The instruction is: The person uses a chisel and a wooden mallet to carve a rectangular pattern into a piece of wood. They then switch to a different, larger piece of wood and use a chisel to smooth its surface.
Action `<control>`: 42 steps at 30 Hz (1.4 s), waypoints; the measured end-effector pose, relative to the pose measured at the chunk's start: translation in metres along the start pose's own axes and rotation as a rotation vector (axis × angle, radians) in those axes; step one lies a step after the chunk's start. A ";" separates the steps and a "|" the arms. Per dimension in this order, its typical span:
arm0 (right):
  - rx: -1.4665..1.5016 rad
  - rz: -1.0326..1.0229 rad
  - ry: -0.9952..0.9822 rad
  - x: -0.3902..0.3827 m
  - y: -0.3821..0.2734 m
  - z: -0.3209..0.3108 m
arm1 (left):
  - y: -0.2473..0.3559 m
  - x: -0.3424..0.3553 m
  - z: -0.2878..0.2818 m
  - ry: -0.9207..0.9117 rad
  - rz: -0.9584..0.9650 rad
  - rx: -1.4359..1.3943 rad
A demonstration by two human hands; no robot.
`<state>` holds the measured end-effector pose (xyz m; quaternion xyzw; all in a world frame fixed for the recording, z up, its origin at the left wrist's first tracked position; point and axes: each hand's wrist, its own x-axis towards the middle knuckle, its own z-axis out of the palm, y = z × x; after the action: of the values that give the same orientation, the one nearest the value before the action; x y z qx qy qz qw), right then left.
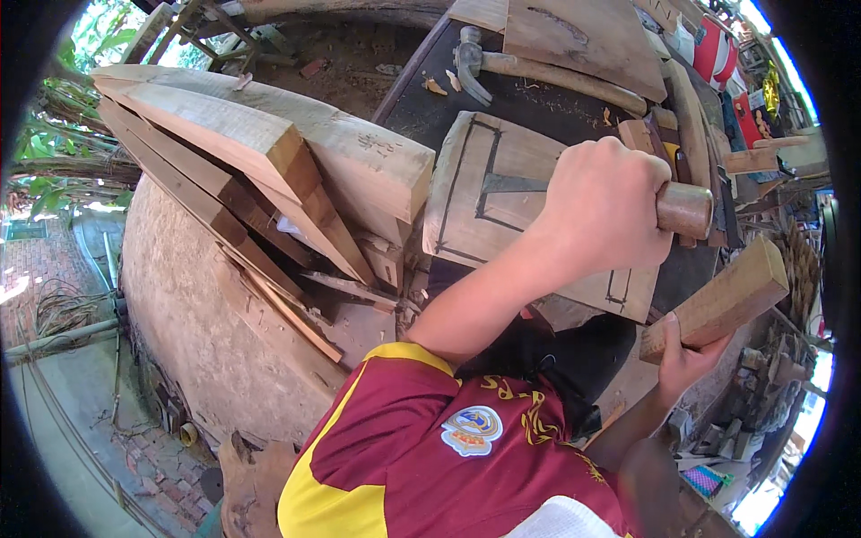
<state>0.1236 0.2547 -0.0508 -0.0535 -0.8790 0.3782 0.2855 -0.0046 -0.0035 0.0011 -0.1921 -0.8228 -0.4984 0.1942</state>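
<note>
**Ana:** Both hands are loaded! The left hand (605, 193) wraps its fingers tight around a chisel (686, 211), and the butt of the wooden handle pokes out on the right.

**Ben:** And the blade?

**Ana:** Pointing left, inside the dark outline drawn on the pale marked board (457, 206). Whether the edge actually bites the wood, I can't tell.

**Ben:** The other side?

**Ana:** The right hand (689, 357) has a squared wooden block (722, 300), thumb on the near face, the other fingers partly hidden behind it. Block and handle are apart!

**Ben:** Is it crowded in there?

**Ana:** Very. The left forearm (489, 287) crosses the marked board and hides much of its middle. A thick squared timber (377, 148) crowds the board's left edge, with more long pieces leaning beside it.

**Ben:** Beyond the board?

**Ana:** A claw hammer (556, 75) lies across the dark bench (529, 106), head to the left (wood chips (435, 86) scattered around its claws), its handle running under or against a flat brown board (619, 54); I can't say which. Far right, past some upright wood pieces, there's a red-and-white container (713, 49).
</note>
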 end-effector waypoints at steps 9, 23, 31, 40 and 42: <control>-0.020 -0.030 0.012 0.005 0.003 -0.003 | -0.002 -0.001 -0.001 0.030 -0.002 -0.015; -0.313 -0.511 0.173 0.065 -0.013 0.025 | -0.007 0.000 0.005 0.102 -0.020 0.022; -0.002 -0.190 0.179 0.054 -0.035 0.050 | -0.004 -0.002 0.010 0.053 0.002 0.028; -0.077 -0.026 0.134 0.021 0.001 0.006 | -0.003 0.000 0.012 0.004 -0.004 0.060; -0.066 0.017 0.121 0.012 0.014 0.002 | -0.003 0.002 0.012 -0.015 -0.012 0.058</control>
<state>0.1110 0.2666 -0.0566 -0.0933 -0.8717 0.3475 0.3328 -0.0098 0.0064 -0.0056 -0.1850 -0.8394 -0.4743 0.1904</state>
